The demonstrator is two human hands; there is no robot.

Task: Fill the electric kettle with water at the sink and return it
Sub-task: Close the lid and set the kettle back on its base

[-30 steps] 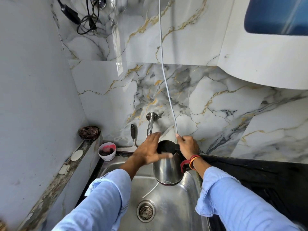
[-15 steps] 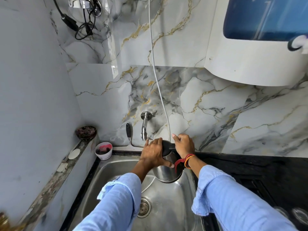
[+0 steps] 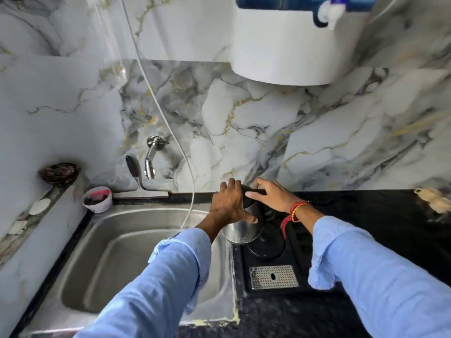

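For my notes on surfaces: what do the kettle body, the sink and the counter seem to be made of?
Kettle: body looks like polished stainless steel, mirror-bright with reflections; its lid looks black plastic. Sink: brushed stainless steel, dull grey sheen. Counter: probably black granite or similar stone, dark, speckled and glossy.

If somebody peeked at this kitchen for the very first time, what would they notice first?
Probably the two hands, left hand and right hand, gripping a shiny steel kettle right at the middle, above the sink's right edge and beside a round black base on the dark counter. Next comes the big metal sink at lower left, with the tap on the marble wall above it.
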